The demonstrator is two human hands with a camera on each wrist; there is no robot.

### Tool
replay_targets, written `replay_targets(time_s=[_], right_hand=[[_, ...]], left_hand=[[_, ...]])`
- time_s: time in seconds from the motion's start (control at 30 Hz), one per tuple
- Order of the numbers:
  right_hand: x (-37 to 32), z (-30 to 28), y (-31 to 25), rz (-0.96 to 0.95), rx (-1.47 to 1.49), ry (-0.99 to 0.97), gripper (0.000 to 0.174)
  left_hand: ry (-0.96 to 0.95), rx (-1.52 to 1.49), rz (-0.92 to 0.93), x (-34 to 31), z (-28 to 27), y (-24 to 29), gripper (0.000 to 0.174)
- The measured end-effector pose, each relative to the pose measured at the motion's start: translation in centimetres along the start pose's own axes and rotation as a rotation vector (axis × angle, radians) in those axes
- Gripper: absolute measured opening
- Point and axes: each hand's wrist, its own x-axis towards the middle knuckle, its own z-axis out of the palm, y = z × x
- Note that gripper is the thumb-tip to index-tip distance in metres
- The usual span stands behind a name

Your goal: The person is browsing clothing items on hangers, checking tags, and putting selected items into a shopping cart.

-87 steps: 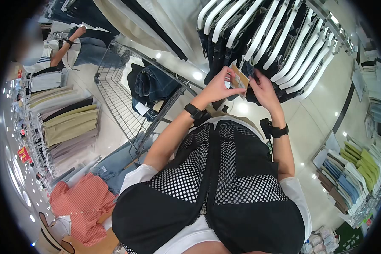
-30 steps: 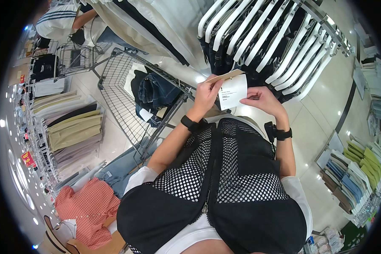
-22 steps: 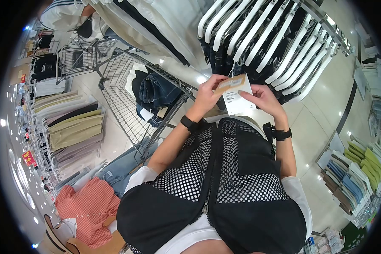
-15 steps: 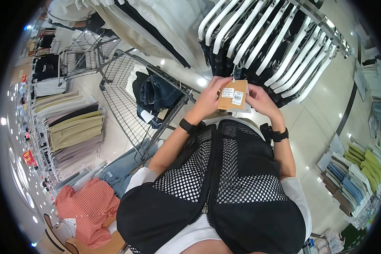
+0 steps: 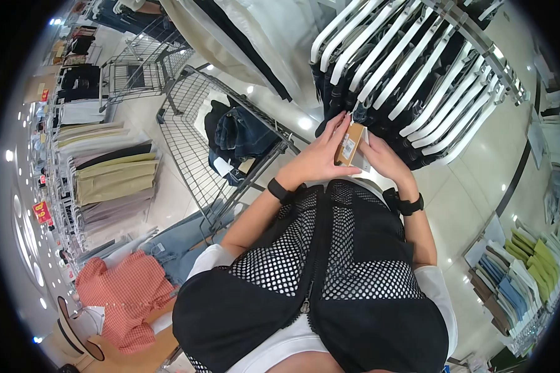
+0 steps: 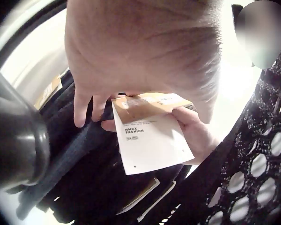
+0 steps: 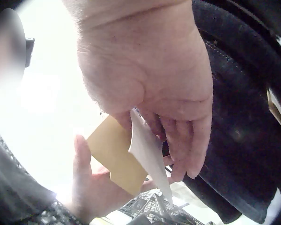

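Observation:
In the head view, my right hand holds a brown card tag and a white paper tag by their edge, thumb against the fingers. My left hand lies along the other side, its fingers nearly straight at the tags' upper end and its thumb out below them. The right wrist view shows the left thumb apart from the brown card. Black print shows on the white tag in the left wrist view; the brown card carries white barcode labels. Dark jeans hang right behind the tags.
White hangers carry the jeans on a metal rail. A wire shopping cart with folded dark jeans stands on the left. Pale trousers hang above it. Further racks of folded trousers line the left side.
The brown card was lifted off the white tag, then lowered to face me; now it is tilted. My left thumb has come away from it. The person at the upper left has mostly left view.

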Motion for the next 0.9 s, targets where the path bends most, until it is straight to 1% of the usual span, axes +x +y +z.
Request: replay_targets(time_s=[0.03, 0.07, 0.1, 0.13, 0.2, 0.23, 0.3, 0.33, 0.4, 0.43, 0.47, 0.5, 0.53, 0.6, 0.73, 0.77, 0.83, 0.9], right_hand=[[0.1, -0.1, 0.2, 0.025, -0.014, -0.047, 0.050], [0.2, 0.0, 0.5, 0.024, -0.015, -0.049, 0.050], [0.4, 0.2, 0.7, -0.005, -0.030, -0.039, 0.050], [0.5, 0.3, 0.8, -0.035, -0.045, -0.029, 0.051], [0.3, -0.1, 0.5, -0.028, -0.054, -0.030, 0.052], [0.3, -0.1, 0.2, -0.017, -0.061, -0.030, 0.054], [0.4, -0.1, 0.4, -0.018, -0.048, -0.031, 0.053], [0.4, 0.0, 0.4, -0.018, -0.035, -0.031, 0.052], [0.3, 0.2, 0.0, -0.024, -0.029, -0.025, 0.052], [0.2, 0.3, -0.1, -0.031, -0.025, -0.020, 0.051], [0.3, 0.3, -0.1, -0.032, -0.027, -0.024, 0.051], [0.3, 0.3, 0.0, 0.035, -0.032, -0.040, 0.051], [0.4, 0.2, 0.1, 0.103, -0.037, -0.054, 0.050], [0.5, 0.3, 0.8, 0.094, -0.043, -0.055, 0.050], [0.4, 0.8, 0.5, 0.081, -0.042, -0.032, 0.050], [0.3, 0.9, 0.4, 0.077, -0.047, -0.033, 0.050], [0.3, 1.0, 0.5, 0.009, -0.046, -0.029, 0.051], [0.3, 0.7, 0.6, 0.024, -0.057, -0.040, 0.050]], left_hand=[[0.002, 0.000, -0.002, -0.1, -0.1, -0.1, 0.133], [0.007, 0.016, -0.009, -0.3, -0.2, -0.2, 0.129], [0.012, 0.032, -0.015, -0.4, -0.4, -0.3, 0.125], [0.015, 0.032, -0.015, -0.9, -0.8, -0.5, 0.125], [0.008, 0.120, -0.043, -2.3, -1.4, -0.8, 0.109], [0.010, 0.121, -0.044, -3.0, -1.3, -1.5, 0.109], [0.026, 0.162, -0.077, -4.3, -0.6, -3.1, 0.088], [0.026, 0.162, -0.077, -4.6, -0.3, -3.7, 0.088], [0.065, 0.253, -0.034, -5.0, 0.2, -4.3, 0.063], [0.066, 0.251, -0.037, -5.1, 0.5, -4.3, 0.063], [0.104, 0.246, -0.049, -4.9, 0.8, -4.2, 0.052], [0.143, 0.241, -0.061, -4.8, 1.1, -4.2, 0.042], [0.147, 0.241, -0.062, -4.7, 1.3, -4.2, 0.042], [0.188, 0.267, -0.044, -4.7, 1.6, -4.2, 0.036], [0.236, 0.225, -0.039, -4.9, 1.7, -4.3, 0.035], [0.230, 0.227, -0.056, -4.9, 1.7, -4.3, 0.037], [0.232, 0.230, -0.073, -5.0, 1.8, -4.3, 0.040], [0.239, 0.186, -0.081, -5.0, 1.9, -4.2, 0.050]])
